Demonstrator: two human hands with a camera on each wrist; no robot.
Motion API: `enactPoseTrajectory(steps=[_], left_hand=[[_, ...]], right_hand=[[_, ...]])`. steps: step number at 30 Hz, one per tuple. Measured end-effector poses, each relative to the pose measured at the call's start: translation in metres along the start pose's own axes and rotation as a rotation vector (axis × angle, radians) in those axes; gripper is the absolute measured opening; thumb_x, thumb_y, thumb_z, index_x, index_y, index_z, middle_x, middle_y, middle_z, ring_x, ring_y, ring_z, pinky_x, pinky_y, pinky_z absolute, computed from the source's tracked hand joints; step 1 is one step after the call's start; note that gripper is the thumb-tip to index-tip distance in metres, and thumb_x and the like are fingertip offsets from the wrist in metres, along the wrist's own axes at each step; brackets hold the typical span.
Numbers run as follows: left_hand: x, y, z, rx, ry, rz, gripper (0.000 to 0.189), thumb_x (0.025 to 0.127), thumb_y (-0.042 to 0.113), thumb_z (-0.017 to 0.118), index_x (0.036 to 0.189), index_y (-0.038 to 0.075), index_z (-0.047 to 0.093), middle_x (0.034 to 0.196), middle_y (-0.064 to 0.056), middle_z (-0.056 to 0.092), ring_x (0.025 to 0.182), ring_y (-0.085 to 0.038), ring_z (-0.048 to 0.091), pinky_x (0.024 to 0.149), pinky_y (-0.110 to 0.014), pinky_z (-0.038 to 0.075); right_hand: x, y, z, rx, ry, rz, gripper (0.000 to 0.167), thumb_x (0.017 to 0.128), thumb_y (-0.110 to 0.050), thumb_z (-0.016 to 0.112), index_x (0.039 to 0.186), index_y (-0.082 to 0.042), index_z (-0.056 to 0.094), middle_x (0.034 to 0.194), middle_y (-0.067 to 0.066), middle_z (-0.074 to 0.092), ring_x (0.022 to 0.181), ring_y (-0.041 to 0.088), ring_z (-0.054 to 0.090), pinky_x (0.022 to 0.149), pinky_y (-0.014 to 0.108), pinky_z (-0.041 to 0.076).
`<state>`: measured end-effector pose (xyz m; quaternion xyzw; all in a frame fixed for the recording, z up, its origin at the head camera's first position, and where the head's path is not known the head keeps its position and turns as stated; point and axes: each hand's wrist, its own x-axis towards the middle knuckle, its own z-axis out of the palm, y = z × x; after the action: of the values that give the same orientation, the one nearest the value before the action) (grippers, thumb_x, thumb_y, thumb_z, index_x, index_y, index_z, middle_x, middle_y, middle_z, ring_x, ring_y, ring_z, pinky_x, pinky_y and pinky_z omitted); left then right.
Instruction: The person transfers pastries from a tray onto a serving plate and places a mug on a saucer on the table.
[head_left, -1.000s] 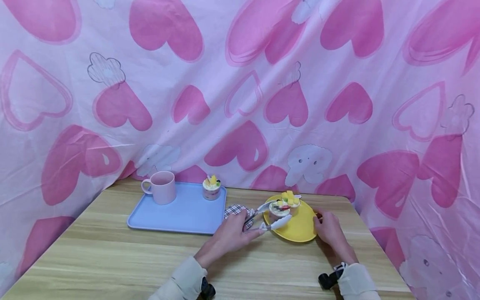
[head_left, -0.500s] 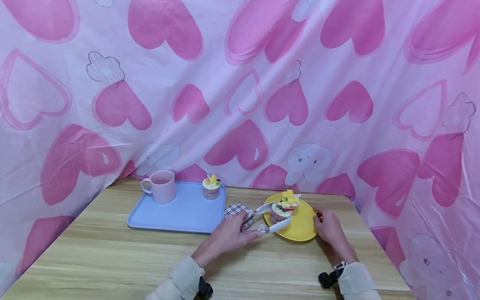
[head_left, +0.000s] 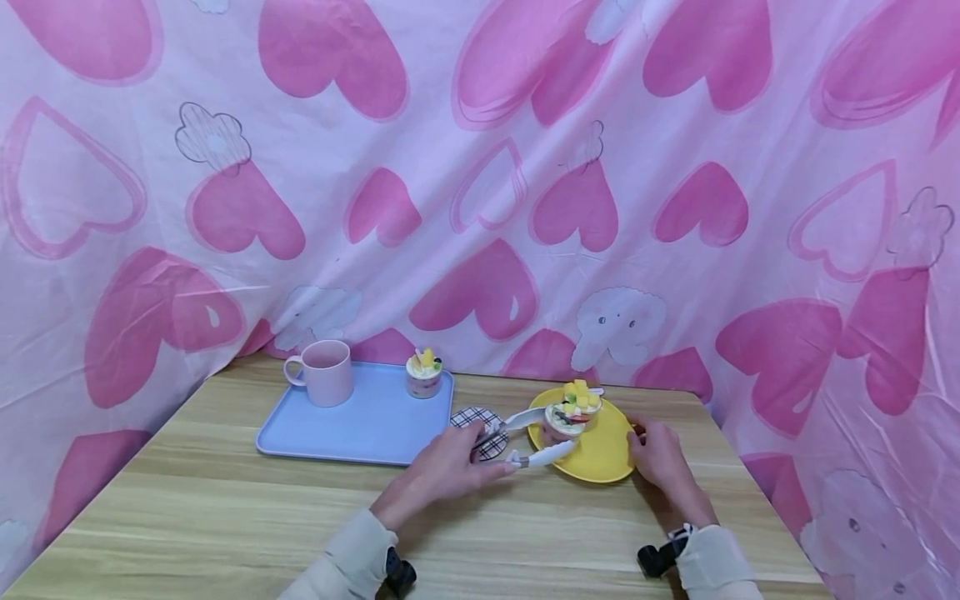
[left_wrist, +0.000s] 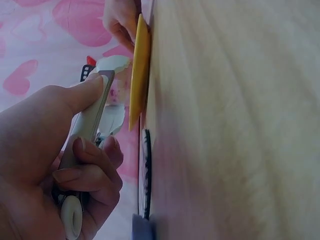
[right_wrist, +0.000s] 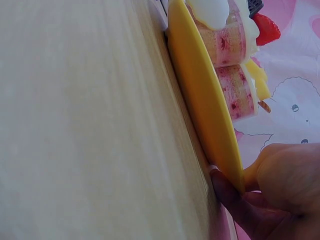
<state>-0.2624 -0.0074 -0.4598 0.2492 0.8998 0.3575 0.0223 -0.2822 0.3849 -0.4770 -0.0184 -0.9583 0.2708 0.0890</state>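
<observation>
My left hand (head_left: 444, 468) grips a pair of tongs (left_wrist: 90, 117), thumb on one arm and fingers curled round the other. The tongs' white tips (head_left: 551, 454) reach over the left edge of a yellow plate (head_left: 609, 450), spread on either side of the nearer dessert cup (head_left: 557, 433). Whether they touch it is hard to tell. A second dessert cup (right_wrist: 237, 92), topped with yellow cubes, stands close behind on the same plate. At the plate's right rim, my right hand (head_left: 662, 454) pinches the edge between thumb and fingers.
On the left lies a blue tray (head_left: 330, 437) bearing a pink mug (head_left: 328, 375) and another dessert cup (head_left: 423, 375). A round checked coaster (head_left: 491, 446) sits between tray and plate, partly behind my left hand. A heart-patterned curtain (head_left: 472, 275) hangs at the table's back edge.
The nearer dessert cup has shifted slightly right, closer to the other cup. My left hand and the tongs have drawn back a little to the left. The right hand stays on the plate.
</observation>
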Motion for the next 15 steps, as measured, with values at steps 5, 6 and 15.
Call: enactPoseTrajectory(steps=[5, 6, 15], left_hand=[[-0.0011, -0.0028, -0.0088, -0.002, -0.006, 0.037, 0.061, 0.091, 0.063, 0.080, 0.115, 0.009, 0.067, 0.084, 0.004, 0.064, 0.069, -0.007, 0.057, 0.058, -0.026, 0.050], [-0.0012, -0.0032, -0.0098, 0.000, -0.006, 0.042, 0.060, 0.092, 0.063, 0.080, 0.115, 0.009, 0.067, 0.085, 0.005, 0.064, 0.069, -0.007, 0.057, 0.058, -0.026, 0.050], [-0.0001, 0.0001, -0.0037, 0.017, -0.033, 0.074, 0.058, 0.092, 0.065, 0.078, 0.111, 0.011, 0.066, 0.077, 0.006, 0.058, 0.062, -0.006, 0.050, 0.053, -0.026, 0.045]], right_hand=[[0.0002, -0.0011, 0.0003, -0.007, 0.004, -0.002, 0.040, 0.105, -0.006, 0.058, 0.141, 0.011, 0.062, 0.113, 0.026, 0.073, 0.092, 0.028, 0.068, 0.074, 0.036, 0.059], [0.0002, -0.0014, 0.0003, -0.006, 0.002, -0.001, 0.040, 0.105, -0.006, 0.058, 0.141, 0.011, 0.062, 0.113, 0.026, 0.072, 0.092, 0.028, 0.069, 0.074, 0.036, 0.059], [-0.0003, -0.0010, 0.0003, -0.005, 0.003, 0.004, 0.039, 0.105, -0.005, 0.058, 0.141, 0.010, 0.062, 0.112, 0.025, 0.072, 0.092, 0.028, 0.067, 0.072, 0.034, 0.057]])
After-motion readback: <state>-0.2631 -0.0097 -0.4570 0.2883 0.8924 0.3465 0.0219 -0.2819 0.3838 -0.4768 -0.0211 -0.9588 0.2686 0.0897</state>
